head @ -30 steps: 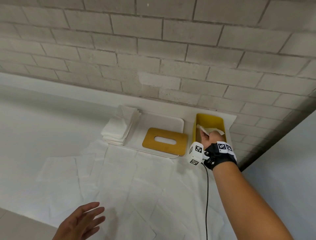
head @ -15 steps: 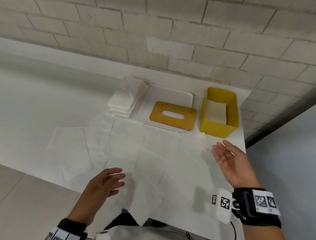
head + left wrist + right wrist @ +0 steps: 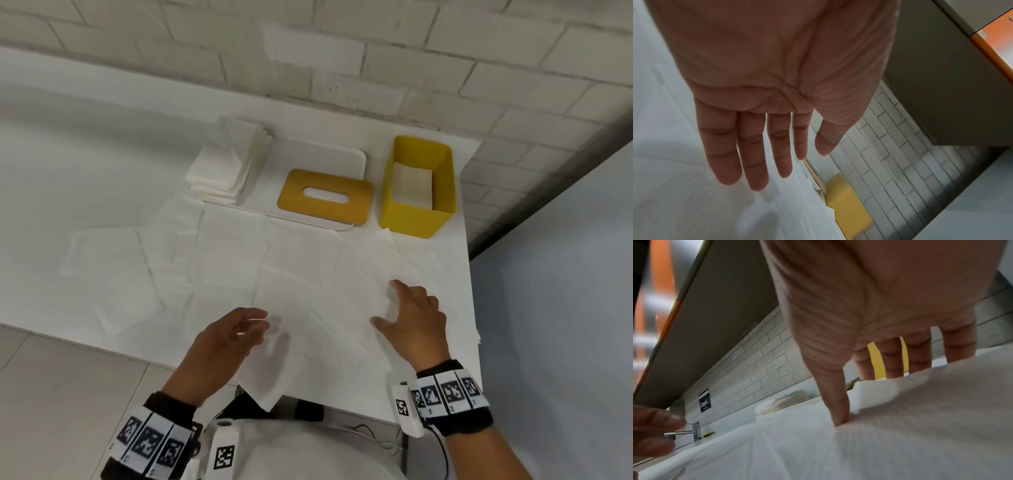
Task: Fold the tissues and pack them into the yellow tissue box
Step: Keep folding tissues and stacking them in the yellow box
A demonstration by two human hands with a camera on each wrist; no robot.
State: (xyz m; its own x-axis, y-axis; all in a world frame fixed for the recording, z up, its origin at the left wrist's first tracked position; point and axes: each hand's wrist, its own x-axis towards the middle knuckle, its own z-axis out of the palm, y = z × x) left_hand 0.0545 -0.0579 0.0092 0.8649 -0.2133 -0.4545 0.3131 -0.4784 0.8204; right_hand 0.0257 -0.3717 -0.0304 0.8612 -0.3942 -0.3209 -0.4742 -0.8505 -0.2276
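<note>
The yellow tissue box stands open at the back right with a folded tissue inside; it also shows as the yellow box and box. Several unfolded white tissues cover the counter in front. My right hand rests on a flat tissue, fingers spread, thumb pressing the sheet. My left hand hovers just above the tissues near the front edge, fingers straight and relaxed, holding nothing.
A stack of folded tissues sits on a white tray at the back, beside the yellow slotted lid. A brick wall runs behind. The counter ends at right near the box. A tap stands far left.
My right hand left the yellow box, drew back toward me and came down onto a flat tissue. My left hand moved in toward the middle. The folded tissue stayed in the box.
</note>
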